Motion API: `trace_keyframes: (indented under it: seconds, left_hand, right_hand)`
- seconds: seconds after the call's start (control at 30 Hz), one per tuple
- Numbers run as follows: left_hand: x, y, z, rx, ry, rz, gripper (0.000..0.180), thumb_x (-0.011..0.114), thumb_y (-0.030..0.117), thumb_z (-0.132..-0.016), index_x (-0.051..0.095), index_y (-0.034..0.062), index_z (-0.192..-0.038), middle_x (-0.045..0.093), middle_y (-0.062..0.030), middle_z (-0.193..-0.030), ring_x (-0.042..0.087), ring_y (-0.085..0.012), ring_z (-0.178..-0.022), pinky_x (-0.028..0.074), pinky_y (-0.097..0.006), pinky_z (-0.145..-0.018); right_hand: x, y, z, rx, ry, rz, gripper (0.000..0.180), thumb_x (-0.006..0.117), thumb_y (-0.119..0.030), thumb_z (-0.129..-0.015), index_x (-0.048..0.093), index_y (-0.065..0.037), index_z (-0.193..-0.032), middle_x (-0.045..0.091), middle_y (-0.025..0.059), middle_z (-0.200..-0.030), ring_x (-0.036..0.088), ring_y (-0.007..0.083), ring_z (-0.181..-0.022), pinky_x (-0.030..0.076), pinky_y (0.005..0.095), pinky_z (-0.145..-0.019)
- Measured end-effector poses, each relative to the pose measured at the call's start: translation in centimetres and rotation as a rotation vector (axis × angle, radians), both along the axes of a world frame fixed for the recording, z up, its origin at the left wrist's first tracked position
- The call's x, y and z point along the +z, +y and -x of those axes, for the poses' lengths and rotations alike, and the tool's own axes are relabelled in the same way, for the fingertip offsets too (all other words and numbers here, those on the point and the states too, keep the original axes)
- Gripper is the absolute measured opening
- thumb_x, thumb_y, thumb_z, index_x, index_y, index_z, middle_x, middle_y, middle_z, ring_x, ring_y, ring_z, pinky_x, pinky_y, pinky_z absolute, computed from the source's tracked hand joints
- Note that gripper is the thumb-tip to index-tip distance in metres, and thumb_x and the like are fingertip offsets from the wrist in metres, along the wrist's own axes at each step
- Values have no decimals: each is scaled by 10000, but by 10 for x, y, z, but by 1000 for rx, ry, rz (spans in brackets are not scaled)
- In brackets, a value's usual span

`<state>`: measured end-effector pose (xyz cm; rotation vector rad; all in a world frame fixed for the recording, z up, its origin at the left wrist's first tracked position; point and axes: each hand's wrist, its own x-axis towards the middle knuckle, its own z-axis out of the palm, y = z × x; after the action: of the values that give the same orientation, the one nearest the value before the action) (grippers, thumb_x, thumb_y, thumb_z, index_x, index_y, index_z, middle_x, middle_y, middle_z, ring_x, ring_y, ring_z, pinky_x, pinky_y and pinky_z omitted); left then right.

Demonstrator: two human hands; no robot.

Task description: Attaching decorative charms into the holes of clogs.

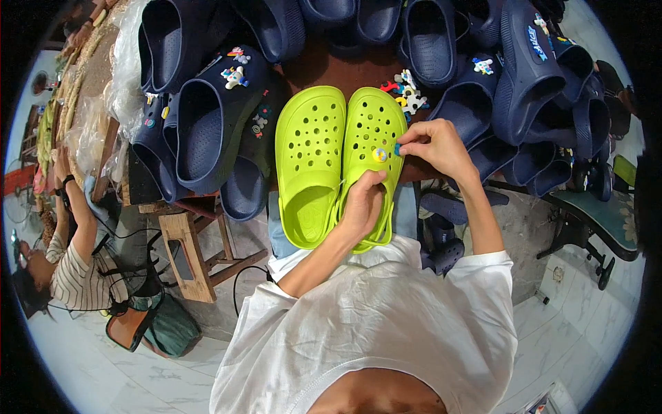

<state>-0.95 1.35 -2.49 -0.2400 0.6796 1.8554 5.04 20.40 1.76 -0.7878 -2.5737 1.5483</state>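
A pair of lime-green clogs lies in front of me side by side, toes pointing away: the left clog [312, 131] and the right clog [369, 121]. My left hand [363, 205] grips the right clog at its foot opening, the thumb on the upper's edge and the other fingers mostly hidden. A round yellow and white charm [379, 154] sits on that clog's holed upper. Between the thumb and fingertips of my right hand [439, 148] is a small blue shoe charm [398, 149], at the upper's right side. Whether it touches the clog I cannot tell.
Several colourful charms [411, 98] lie beyond the right clog. Navy clogs [207, 131] crowd around, some with charms. A wooden stool [185, 252] stands to the left, near another person in a striped shirt [79, 279]. A green-seated chair [600, 214] stands at right.
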Motion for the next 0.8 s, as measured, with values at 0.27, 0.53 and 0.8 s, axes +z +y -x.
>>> trace_keyframes:
  seconds: [0.27,0.53,0.8]
  left_hand:
    - [-1,0,2,-13,5,2,398,614,86,-828,553,49,-1219,582,-17,-1176,497,-165,-1128,328,-333,-1022]
    - [-6,2,4,-3,-45,-37,447,571,98,-869,494,-2,-1298,577,-93,-1284,513,-227,-1225,354,-395,-1079]
    - [9,2,2,45,-30,-10,442,588,153,-904,489,8,-1309,579,-94,-1291,520,-236,-1227,358,-408,-1085]
  right_hand:
    - [-3,16,15,144,-132,18,132,764,32,-727,685,29,-832,692,44,-753,634,82,-678,522,242,-668]
    - [0,-9,-5,-3,37,64,195,742,-32,-786,684,20,-964,696,79,-842,667,141,-752,538,290,-708]
    - [7,-29,-26,25,167,-207,206,651,-69,-873,682,-29,-1073,653,124,-904,663,283,-878,521,346,-765]
